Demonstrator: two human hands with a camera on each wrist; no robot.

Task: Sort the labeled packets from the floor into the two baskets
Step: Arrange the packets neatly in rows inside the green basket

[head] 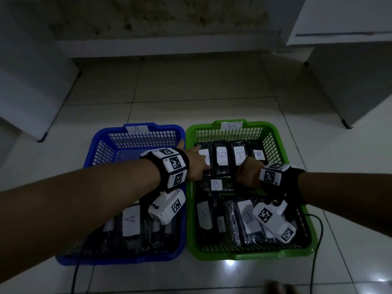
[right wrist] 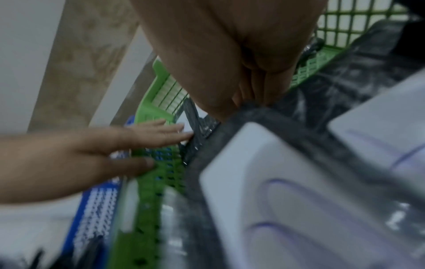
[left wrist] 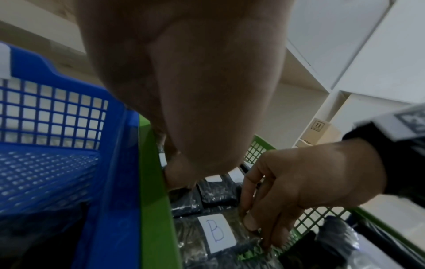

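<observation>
With right hand pinching the dark plastic-wrapped B-labelled packet and flat left hand steadying its neighbours, lay it level inside the green mesh plastic basket

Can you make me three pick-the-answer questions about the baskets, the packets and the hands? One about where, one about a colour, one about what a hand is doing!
1. Where are both hands reaching?
A. into the green basket
B. onto the bare floor
C. onto the white cabinet

2. What colour is the basket with the A tag?
A. red
B. blue
C. yellow

3. What is the right hand doing?
A. lying flat on the tiles
B. waving in the air
C. pinching the edge of a packet labeled B

Answers:
1 A: the left hand and right hand are both over the green basket.
2 B: the blue basket carries the A tag on its far rim.
3 C: in the left wrist view, its fingers curl onto the side of the packet labeled B.
</observation>
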